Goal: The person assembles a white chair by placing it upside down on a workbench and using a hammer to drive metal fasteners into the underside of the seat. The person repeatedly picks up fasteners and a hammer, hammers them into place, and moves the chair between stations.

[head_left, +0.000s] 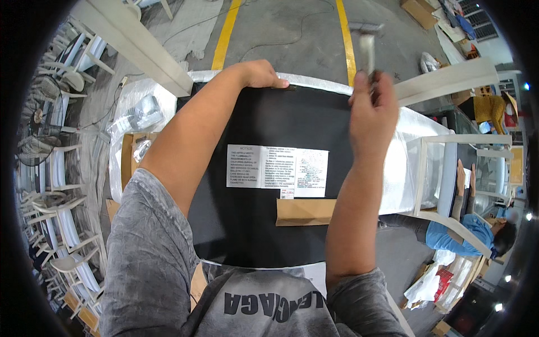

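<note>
An upturned chair seat (255, 121) lies in front of me, its underside covered in black cloth and its pale legs pointing up. My left hand (259, 74) is at the seat's far edge, fingers closed and thumb on a small dark strip (291, 87); its exact kind is too small to tell. Raised over the right side, my right hand (373, 104) grips a hammer (367, 50), whose head is blurred. White printed labels (278, 168) sit mid-seat. Nearer me, a folded brown cardboard piece (303, 212) lies beside my right forearm.
One pale chair leg (140, 48) rises at the far left, another (443, 83) at the far right. Clear wrapping (401, 168) covers the surface right of the seat. A person in blue (457, 230) works there at another chair. Several white chairs (70, 224) and a fan (38, 132) stand left.
</note>
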Tool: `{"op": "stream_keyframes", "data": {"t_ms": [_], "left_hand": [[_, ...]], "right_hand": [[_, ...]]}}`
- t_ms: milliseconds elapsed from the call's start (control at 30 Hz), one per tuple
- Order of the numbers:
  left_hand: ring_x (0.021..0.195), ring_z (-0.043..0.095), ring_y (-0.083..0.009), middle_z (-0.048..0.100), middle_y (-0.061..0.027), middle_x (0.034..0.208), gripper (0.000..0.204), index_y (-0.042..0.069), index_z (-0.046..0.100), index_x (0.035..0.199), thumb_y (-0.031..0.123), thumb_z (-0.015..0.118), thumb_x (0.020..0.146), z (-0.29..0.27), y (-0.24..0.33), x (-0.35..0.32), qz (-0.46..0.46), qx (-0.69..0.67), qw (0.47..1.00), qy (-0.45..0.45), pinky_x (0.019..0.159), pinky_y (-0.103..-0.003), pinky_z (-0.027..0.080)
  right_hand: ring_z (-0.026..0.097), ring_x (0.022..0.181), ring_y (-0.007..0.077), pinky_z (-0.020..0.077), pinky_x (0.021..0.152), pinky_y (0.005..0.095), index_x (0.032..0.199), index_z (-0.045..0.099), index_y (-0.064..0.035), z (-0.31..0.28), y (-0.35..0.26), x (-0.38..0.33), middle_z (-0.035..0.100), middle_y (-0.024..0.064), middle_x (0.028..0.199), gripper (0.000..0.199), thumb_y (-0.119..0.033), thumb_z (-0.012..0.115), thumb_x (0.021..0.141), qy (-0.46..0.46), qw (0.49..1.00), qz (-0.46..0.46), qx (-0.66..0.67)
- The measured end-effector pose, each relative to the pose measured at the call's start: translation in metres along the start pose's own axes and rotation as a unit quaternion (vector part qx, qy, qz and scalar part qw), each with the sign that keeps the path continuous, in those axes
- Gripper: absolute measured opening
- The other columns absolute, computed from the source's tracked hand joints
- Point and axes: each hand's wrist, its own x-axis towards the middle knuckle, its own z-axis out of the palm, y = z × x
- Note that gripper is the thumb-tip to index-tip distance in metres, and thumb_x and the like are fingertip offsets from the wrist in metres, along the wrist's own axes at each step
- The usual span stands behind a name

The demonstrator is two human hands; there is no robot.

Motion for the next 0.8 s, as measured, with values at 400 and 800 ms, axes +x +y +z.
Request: {"op": "stream_keyframes", "data": {"t_ms": [400, 800], "left_hand": [[0.105, 0.065, -0.0423, 0.07, -0.0264, 0.109, 0.06, -0.002, 0.073, 0.102, 0.057, 0.06, 0.095, 0.019, 0.005, 0.024, -0.005, 0.134, 0.989, 0.066, 0.091, -0.047, 0.049], [0.11, 0.063, -0.0448, 0.068, -0.0276, 0.114, 0.066, -0.004, 0.072, 0.104, 0.059, 0.055, 0.096, 0.015, -0.005, 0.017, 0.001, 0.164, 0.985, 0.062, 0.094, -0.048, 0.049]], "right_hand": [[0.059, 0.06, 0.0248, 0.0489, 0.063, 0.0343, 0.112, 0.068, -0.0104, 0.031, 0.075, -0.046, 0.064, 0.0145, 0.073, 0.023, -0.024, 0.069, 0.094, -0.1, 0.982, -0.034, -0.156], [0.068, 0.081, 0.0402, 0.0532, 0.069, 0.0461, 0.111, 0.065, -0.0103, 0.043, 0.061, -0.056, 0.069, 0.0171, 0.085, 0.021, -0.022, 0.066, 0.094, -0.106, 0.976, -0.028, -0.19]]}}
